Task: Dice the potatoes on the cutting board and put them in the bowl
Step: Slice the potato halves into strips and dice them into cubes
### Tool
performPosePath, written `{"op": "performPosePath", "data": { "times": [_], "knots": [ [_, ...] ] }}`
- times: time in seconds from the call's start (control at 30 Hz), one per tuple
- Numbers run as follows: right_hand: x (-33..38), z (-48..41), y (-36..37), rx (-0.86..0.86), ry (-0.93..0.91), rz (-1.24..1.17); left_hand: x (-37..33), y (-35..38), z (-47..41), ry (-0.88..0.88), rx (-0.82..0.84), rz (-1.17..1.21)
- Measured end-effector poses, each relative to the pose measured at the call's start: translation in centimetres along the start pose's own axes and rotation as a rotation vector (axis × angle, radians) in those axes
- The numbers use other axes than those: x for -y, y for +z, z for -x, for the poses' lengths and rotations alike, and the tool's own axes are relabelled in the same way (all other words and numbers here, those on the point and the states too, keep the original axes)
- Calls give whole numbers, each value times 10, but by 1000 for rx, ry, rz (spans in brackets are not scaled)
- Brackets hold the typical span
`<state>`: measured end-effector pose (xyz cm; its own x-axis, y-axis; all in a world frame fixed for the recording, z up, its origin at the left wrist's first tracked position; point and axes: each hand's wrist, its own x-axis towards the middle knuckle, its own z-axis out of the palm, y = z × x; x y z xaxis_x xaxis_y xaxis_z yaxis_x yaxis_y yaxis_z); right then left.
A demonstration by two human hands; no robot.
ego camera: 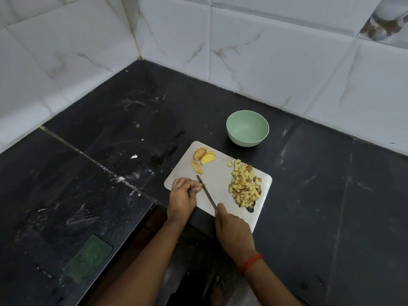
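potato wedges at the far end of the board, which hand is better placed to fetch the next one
Left, probably. The left hand pinches only a small potato end, on the same side of the board as the wedges; the right hand grips the knife.

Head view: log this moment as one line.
step: dicing | left hand holds potato piece | right hand grips knife | diced pile on board | wedges uncut | bowl empty
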<state>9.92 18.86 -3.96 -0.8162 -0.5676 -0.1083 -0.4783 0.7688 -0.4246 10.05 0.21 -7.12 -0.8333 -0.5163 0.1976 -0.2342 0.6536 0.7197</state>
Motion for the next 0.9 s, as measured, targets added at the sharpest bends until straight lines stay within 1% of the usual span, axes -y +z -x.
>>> {"op": "performPosePath", "data": {
  "times": [0.1, 0.17, 0.27, 0.33, 0.43, 0.53, 0.9],
  "knots": [
    [-8, 25, 6, 19, 48, 80, -1, 0, 1, -10, -12, 21],
    [-5, 29, 10, -12, 93, 112, 0, -2, 0, -16, -8, 53],
    [2, 21, 8, -108, 112, 75, 5, -4, 0, -27, 30, 86],
    [6, 11, 5, -126, 95, 32, 9, -7, -1, -22, 43, 110],
    [12, -2, 4, -123, 63, -13, 8, -10, -2, 5, 48, 114],
    [16, -9, 6, -119, 54, -27, 6, -10, -3, -17, 39, 130],
    [17, -18, 2, -60, 43, -7, 6, -7, -3, 5, 44, 97]
  ]
}}
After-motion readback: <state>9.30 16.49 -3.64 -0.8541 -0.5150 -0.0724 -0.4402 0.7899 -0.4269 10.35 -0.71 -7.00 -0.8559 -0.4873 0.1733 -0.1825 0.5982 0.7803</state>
